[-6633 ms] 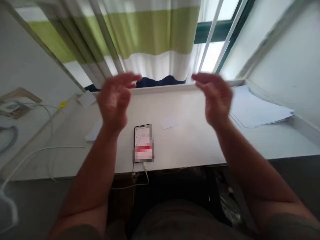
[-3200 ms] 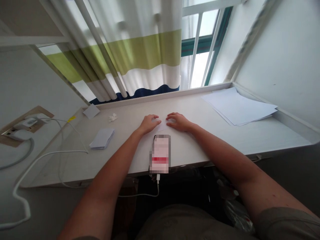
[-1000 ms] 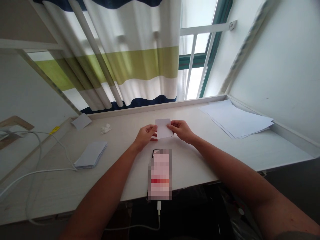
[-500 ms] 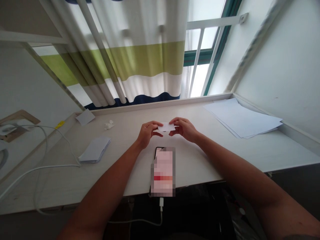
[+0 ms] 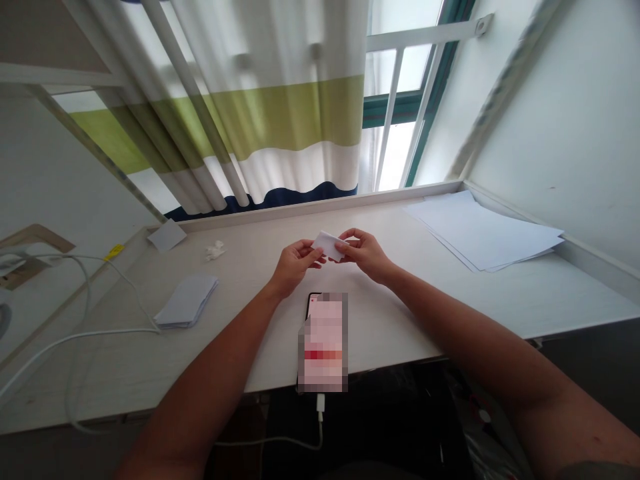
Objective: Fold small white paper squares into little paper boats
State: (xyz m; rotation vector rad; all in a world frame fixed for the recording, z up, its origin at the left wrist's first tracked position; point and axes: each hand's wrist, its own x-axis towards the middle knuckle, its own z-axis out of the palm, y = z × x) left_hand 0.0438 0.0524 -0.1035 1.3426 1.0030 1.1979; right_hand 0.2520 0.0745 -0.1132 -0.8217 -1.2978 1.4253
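A small white paper slip (image 5: 329, 243) is pinched between both my hands just above the white desk (image 5: 250, 320). My left hand (image 5: 295, 264) grips its left edge with closed fingers. Gripping the right edge is my right hand (image 5: 363, 252), thumb and fingers pressed on the slip. The slip looks folded or tilted flat. A phone (image 5: 324, 341) lies on the desk right below my hands, near the front edge, with a white cable plugged in.
A small pile of white slips (image 5: 187, 301) lies to the left, a single slip (image 5: 167, 235) and a crumpled bit (image 5: 215, 251) farther back. Large white sheets (image 5: 483, 230) are stacked at the right. White cables (image 5: 75, 333) run over the left side. Curtain and window stand behind.
My hands went from raised and open to the desk, picked up the slip and held it upright. Since then it has been folded or tipped down and shifted slightly.
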